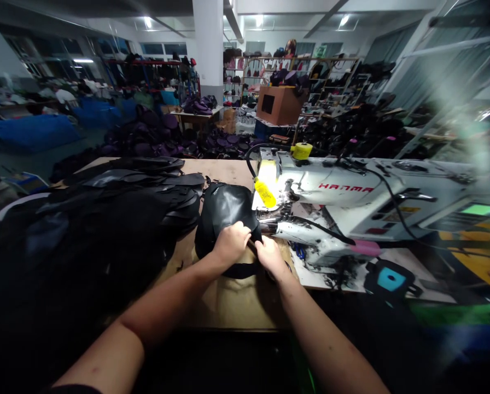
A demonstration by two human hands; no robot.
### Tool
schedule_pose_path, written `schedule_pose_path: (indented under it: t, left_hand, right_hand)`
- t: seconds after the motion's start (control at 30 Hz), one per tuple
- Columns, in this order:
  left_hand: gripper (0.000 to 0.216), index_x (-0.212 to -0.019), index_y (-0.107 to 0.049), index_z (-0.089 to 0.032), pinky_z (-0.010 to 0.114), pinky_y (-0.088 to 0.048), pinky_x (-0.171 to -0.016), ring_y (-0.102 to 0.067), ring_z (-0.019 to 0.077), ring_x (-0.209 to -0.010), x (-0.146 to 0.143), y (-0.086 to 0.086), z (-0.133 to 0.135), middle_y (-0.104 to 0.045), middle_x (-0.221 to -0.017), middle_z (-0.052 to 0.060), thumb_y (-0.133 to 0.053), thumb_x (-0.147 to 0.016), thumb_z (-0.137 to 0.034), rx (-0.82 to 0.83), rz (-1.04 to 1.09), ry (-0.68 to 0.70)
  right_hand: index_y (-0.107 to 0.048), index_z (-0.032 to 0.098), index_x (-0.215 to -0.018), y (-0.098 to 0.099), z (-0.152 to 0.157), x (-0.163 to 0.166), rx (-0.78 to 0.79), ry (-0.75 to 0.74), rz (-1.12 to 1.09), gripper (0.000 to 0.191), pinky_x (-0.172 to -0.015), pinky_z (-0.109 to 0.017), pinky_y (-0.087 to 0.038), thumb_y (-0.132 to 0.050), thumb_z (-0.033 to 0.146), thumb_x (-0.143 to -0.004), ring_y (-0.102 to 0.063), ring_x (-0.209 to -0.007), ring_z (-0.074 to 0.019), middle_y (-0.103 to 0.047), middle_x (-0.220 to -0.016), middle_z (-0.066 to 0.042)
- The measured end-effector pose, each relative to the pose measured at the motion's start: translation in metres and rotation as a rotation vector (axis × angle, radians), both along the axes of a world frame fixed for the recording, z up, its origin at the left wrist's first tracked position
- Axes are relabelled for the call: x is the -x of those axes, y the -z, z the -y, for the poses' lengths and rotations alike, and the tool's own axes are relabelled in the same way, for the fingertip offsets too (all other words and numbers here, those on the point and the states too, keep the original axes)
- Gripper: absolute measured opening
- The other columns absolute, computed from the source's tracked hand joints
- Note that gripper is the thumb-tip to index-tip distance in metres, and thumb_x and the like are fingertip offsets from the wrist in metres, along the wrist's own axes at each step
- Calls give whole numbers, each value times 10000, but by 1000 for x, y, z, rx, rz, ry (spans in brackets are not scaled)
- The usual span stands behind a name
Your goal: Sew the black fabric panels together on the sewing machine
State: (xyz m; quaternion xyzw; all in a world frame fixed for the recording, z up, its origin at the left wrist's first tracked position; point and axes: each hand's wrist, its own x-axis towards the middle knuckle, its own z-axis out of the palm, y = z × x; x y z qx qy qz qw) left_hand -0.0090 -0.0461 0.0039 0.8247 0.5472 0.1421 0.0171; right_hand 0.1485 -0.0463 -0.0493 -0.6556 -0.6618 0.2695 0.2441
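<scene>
A black leather bag piece (222, 210) lies on the wooden table (232, 301), pushed up against the arm of a white sewing machine (351, 191). My left hand (231, 243) grips the near edge of the black piece with its fingers curled over it. My right hand (269, 254) pinches the same edge just to the right, close to the machine's needle area (269, 221). A black strap (239, 271) runs under both hands.
A large pile of black cut leather pieces (105, 219) covers the table's left side. A yellow tag (265, 194) hangs on the machine head, a yellow thread cone (301, 150) sits on top. Shelves and heaps of bags (163, 131) fill the room behind.
</scene>
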Motion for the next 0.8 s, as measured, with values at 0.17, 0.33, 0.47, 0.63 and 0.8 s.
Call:
schedule_pose_path:
  t: [0.17, 0.33, 0.47, 0.63, 0.8]
  left_hand:
    - [246, -948, -680, -124, 332, -507, -652, -647, 250, -853, 3, -17, -8, -658, -965, 129, -437, -986, -135, -186, -292, 315]
    - [215, -942, -670, -89, 333, -509, -588, -675, 250, -756, -5, 8, -4, -650, -879, 130, -459, -969, -122, -161, -371, 482]
    - [183, -940, -676, -75, 342, -538, -627, -695, 261, -785, -14, 14, -9, -664, -875, 138, -505, -963, -138, -136, -352, 442]
    - [247, -975, -688, -58, 360, -564, -711, -703, 260, -838, -22, 6, -27, -684, -930, 145, -452, -988, -129, -112, -323, 340]
    - [294, -1057, -682, -62, 355, -567, -813, -682, 240, -914, -20, 12, -36, -681, -996, 138, -407, -1027, -162, -62, -217, 281]
  right_hand:
    - [-725, 165, -1070, -4, 29, -12, 15, 20, 291, 299, -795, -365, -459, -485, 200, -895, -682, -900, -305, -735, -962, -184]
    - [-653, 206, -765, -3, 34, -18, 37, -98, 44, 224, -700, -304, -434, -450, 193, -858, -649, -797, -234, -710, -804, -80]
    - [-604, 205, -686, -4, 18, -17, 66, -111, -216, 198, -660, -285, -444, -448, 214, -807, -627, -741, -211, -701, -755, -37]
    - [-684, 181, -771, -12, -15, -15, 13, -117, -264, 195, -843, -336, -508, -491, 209, -775, -654, -892, -232, -764, -918, -67]
    - [-723, 178, -867, -3, -40, -16, -49, -147, -264, 242, -989, -387, -484, -510, 207, -757, -662, -1012, -251, -770, -1021, -81]
